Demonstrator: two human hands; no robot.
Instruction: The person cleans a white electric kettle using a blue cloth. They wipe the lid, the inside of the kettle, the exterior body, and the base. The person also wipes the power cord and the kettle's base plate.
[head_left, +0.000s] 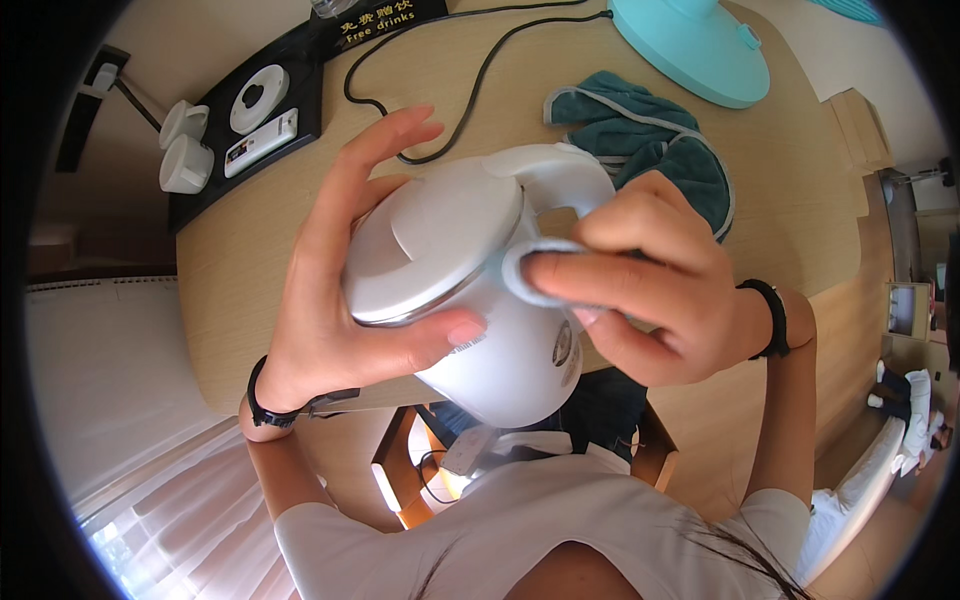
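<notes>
A white electric kettle (506, 367) is tilted in front of me, above the near edge of the wooden desk (795, 195). My left hand (337, 300) grips it around the lid (450, 225), thumb on the near side and fingers on the far side. In my right hand (660, 292) is a small pale round pad (536, 277), with the fingers pressing it against the kettle's upper wall just below the lid rim. The kettle's handle (577, 172) points away beyond the right hand. Part of the pad is hidden behind the fingers, and its material is hard to tell.
A dark green cloth (645, 127) lies crumpled by the handle, near a turquoise appliance base (697, 52). A black cord (480, 82) loops across the desk. The black tray (306, 97) holds a round white kettle base (259, 97) and mugs (186, 165). Another person (911, 412) is at right.
</notes>
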